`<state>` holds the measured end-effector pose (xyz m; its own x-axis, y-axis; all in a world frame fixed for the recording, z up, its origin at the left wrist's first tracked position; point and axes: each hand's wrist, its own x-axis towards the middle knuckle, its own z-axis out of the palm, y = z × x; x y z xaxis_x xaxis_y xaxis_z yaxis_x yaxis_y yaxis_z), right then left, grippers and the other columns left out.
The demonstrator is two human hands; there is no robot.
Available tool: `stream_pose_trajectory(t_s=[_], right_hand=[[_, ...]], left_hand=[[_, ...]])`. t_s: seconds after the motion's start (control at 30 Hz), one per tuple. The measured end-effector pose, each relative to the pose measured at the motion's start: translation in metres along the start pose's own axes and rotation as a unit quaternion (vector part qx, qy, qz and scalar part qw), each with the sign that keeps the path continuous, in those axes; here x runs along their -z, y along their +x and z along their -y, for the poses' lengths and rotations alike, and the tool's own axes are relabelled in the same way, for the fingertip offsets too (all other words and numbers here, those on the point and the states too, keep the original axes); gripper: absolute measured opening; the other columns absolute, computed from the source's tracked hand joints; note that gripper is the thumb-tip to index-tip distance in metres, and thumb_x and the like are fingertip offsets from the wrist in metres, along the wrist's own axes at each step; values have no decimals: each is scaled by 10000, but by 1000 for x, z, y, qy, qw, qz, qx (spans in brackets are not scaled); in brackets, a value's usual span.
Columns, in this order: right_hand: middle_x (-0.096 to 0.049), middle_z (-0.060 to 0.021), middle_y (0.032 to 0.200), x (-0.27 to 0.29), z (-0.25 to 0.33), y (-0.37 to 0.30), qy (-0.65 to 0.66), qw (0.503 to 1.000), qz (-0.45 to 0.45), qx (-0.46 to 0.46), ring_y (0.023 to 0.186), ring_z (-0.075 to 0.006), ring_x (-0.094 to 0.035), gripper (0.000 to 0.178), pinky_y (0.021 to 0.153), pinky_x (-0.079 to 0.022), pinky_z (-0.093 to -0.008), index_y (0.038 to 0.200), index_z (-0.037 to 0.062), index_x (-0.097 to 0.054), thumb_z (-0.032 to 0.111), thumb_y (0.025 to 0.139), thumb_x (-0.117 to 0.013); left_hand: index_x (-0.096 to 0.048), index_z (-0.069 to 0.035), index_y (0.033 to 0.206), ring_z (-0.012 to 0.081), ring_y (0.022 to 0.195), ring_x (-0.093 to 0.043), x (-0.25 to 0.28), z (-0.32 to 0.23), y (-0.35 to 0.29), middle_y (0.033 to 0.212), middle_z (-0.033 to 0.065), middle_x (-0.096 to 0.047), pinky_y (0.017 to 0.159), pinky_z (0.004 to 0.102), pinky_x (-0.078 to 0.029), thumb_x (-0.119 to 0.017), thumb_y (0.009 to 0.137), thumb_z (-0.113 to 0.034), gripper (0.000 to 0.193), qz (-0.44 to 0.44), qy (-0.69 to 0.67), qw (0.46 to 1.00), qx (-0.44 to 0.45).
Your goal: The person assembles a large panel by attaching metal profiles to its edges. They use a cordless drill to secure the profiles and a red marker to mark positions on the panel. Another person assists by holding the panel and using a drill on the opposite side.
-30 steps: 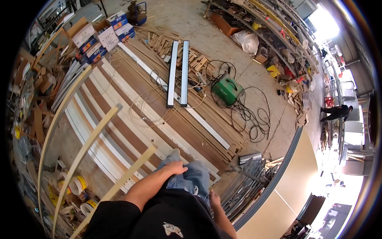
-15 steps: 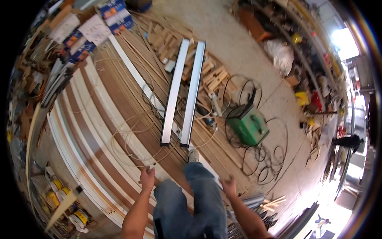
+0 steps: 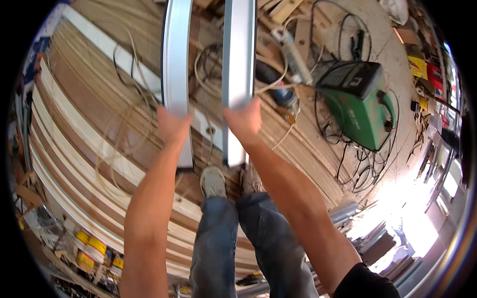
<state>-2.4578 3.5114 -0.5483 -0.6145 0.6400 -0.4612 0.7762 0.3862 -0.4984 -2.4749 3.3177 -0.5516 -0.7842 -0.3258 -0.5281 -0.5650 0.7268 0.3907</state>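
Two long silver metal profiles with dark edges run side by side, pointing away from me over the wood. My left hand grips the left profile toward its near end. Around the right metal profile, at about the same height, closes my right hand. Both hands are slightly blurred, and their fingertips are partly hidden around the profiles. The near ends of the profiles stick out past my hands toward my shoes.
Stacked wooden boards cover the floor at left, with a loose pale cable lying across them. On the right stands a green machine with black cables. A blue-and-black power tool lies between it and the profiles, beside a caulking tube.
My hands have reached forward from beside my legs and taken hold of the two profiles. I have come closer, so the profiles and the green machine look larger.
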Motion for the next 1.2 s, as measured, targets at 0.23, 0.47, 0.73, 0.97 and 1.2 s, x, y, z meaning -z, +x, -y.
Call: stream_pose_trajectory(t_s=[0.23, 0.47, 0.73, 0.97, 1.2], right_hand=[[-698, -212, 1049, 305, -33, -113, -8, 996, 85, -17, 983, -374, -691, 771, 871, -556, -472, 1258, 31, -542, 365, 638, -855], [-682, -262, 1129, 604, -68, -399, -30, 998, 33, -47, 1069, -408, -667, 868, 924, -526, -462, 1332, 2, -550, 379, 613, -859], [-672, -231, 1148, 728, -103, -736, 110, 939, -301, -127, 1081, -402, -654, 900, 959, -513, -447, 1363, 0, -537, 365, 607, -862], [-688, -273, 1132, 712, -168, -868, 157, 737, -573, -321, 1064, -422, -681, 897, 953, -531, -432, 1333, -34, -544, 366, 604, -879], [-702, -248, 1138, 716, -348, -961, 33, 554, -674, -488, 1058, -433, -685, 719, 926, -542, -499, 1256, 9, -578, 251, 646, -870]], left_hand=[[-588, 39, 1250, 391, 1078, -654, 181, -17, -94, 1161, 226, -678, 978, 483, -509, -856, 639, -219, 715, -47, -54, 992, -106], [-541, 36, 1375, 471, 1131, -603, 457, 81, -280, 1224, 284, -636, 978, 546, -482, -735, 899, -434, 696, -4, 67, 975, -210], [-598, 36, 1308, 391, 1051, -649, 608, -84, -501, 1159, 231, -677, 898, 501, -515, -727, 908, -391, 599, 129, 2, 877, -464], [-651, 40, 1261, 329, 999, -676, 508, -226, -568, 1128, 184, -702, 833, 465, -536, -667, 974, -384, 512, 213, -28, 855, -472], [-731, 62, 1110, 247, 847, -689, 382, -311, -640, 955, 122, -733, 743, 401, -530, -637, 1022, -361, 442, 166, -218, 911, -310]])
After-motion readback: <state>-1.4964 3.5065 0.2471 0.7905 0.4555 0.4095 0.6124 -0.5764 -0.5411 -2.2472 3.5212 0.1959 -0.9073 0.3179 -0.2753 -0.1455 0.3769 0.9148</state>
